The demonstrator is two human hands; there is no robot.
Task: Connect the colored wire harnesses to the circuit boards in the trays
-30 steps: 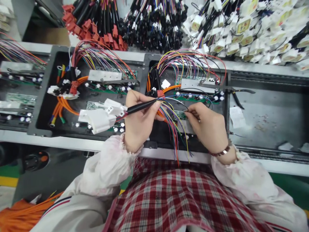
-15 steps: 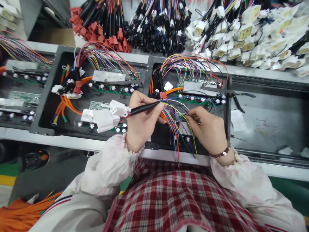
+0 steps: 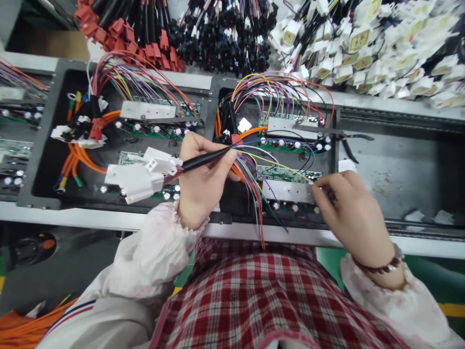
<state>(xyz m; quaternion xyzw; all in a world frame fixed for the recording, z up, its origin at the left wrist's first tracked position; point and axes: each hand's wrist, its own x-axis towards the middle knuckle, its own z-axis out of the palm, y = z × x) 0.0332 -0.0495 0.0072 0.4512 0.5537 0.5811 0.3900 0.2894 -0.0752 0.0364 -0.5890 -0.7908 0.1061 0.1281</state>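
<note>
My left hand is closed on the black sleeve of a wire harness. White plastic connectors hang from the sleeve's left end, and loose coloured wires fan out from its right end. Farther right, my right hand pinches the end of a yellow wire, drawn out from the fan. Beneath both hands lies a black housing with green circuit boards inside. A curved bundle of thin wires rises from the upper board. My right fingertips partly hide the lower board's right end.
Another wired housing stands to the left. Behind the line lie piles of red connectors, black connectors and white connectors. Black-handled pliers rest at the right housing edge, near paper scraps. Orange cables lie low at left.
My right hand has moved right, away from the left one, and now pulls a yellow wire out straight. Earlier it was among the wires near a white and a black one. The left hand keeps its grip.
</note>
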